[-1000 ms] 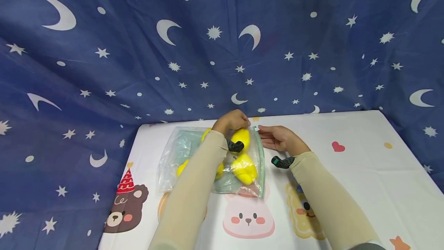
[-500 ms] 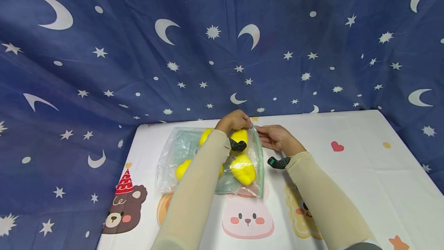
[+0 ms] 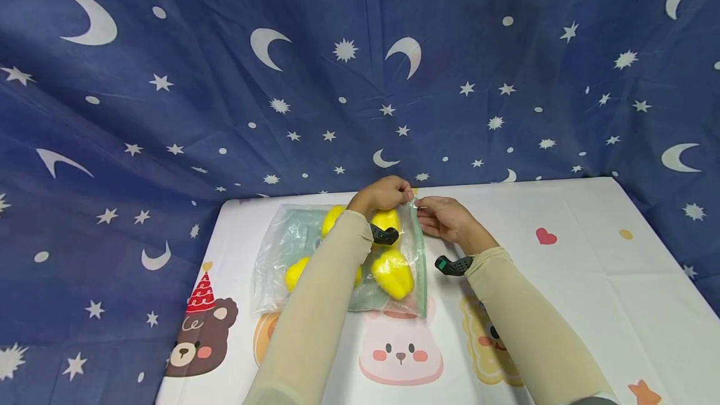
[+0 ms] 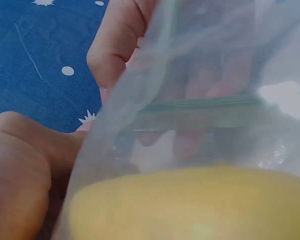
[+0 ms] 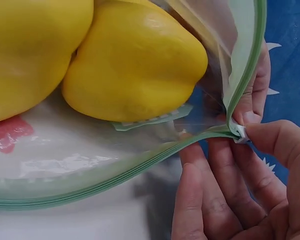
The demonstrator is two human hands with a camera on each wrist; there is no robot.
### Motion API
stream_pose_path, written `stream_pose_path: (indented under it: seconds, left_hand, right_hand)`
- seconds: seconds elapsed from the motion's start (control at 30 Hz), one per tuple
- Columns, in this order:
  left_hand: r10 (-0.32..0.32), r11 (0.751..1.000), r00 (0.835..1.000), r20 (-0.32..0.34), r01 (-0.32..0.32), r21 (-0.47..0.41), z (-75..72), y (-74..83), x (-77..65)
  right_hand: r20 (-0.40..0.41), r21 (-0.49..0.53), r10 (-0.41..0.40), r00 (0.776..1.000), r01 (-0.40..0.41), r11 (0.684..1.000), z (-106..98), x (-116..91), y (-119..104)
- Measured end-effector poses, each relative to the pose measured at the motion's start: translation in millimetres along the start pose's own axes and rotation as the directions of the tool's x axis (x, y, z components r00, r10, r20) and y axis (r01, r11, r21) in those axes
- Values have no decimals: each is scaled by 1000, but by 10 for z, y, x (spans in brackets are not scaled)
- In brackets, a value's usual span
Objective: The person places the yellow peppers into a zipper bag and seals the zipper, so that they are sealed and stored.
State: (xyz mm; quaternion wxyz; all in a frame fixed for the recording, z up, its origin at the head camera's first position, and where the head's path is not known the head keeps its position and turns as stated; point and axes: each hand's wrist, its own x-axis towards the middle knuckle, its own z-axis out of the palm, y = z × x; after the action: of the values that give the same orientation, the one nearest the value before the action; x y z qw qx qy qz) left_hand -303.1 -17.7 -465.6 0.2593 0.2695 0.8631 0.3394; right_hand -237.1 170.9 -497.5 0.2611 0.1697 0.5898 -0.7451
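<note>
A clear zip bag (image 3: 292, 230) with a green zip strip (image 5: 115, 177) lies on the table, zip side to the right. Inside are several yellow lobed things that look like bell peppers (image 3: 394, 274). My left hand (image 3: 382, 194) reaches over the bag and pinches its far right corner, close to the zip's end. At that same corner my right hand (image 3: 447, 220) pinches the small white slider (image 5: 240, 134) between thumb and forefinger, its other fingers beneath the zip. In the right wrist view the bag's mouth gapes. The left forearm hides part of the bag.
The table (image 3: 579, 305) wears a white cloth printed with cartoon animals and a heart. A dark blue curtain (image 3: 360, 80) with moons and stars hangs along its back edge and left side. Each wrist bears a black camera mount (image 3: 453, 265).
My right hand has moved left to the corner and now pinches the slider, where its fingers were extended beside it. My left hand has shifted slightly right along the bag's far edge.
</note>
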Motion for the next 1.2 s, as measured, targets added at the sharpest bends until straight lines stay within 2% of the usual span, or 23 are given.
stream_pose_path:
  seconds: [0.13,0.53,0.63,0.73,0.83,0.97,1.2]
  left_hand:
    - [-9,1000,1000,-6,9,19,3,23,-3]
    - [-28,999,999,-35,26,-40,28,5,-2]
    - [-34,996,999,-33,31,-82,33,-17,-11]
    - [-46,992,998,-53,40,-116,20,-26,-35]
    - [-37,991,997,-68,28,-135,3,-24,-57]
    - [7,992,998,-61,-14,-123,-1,-14,-67]
    - [72,996,995,-64,-75,-44,37,-6,-52]
  right_hand:
    - [7,-8,-3,1000,3,1000,4,-18,-7]
    - [1,-82,-26,1000,26,996,19,-36,52]
    - [-10,-145,-62,998,60,988,46,-60,74]
    - [-27,-239,-111,993,102,966,99,-98,86]
    - [-53,-307,-147,988,124,943,146,-131,85]
    - [-72,-347,-168,983,133,928,172,-159,78]
    - [-66,-390,-200,978,159,907,166,-219,69]
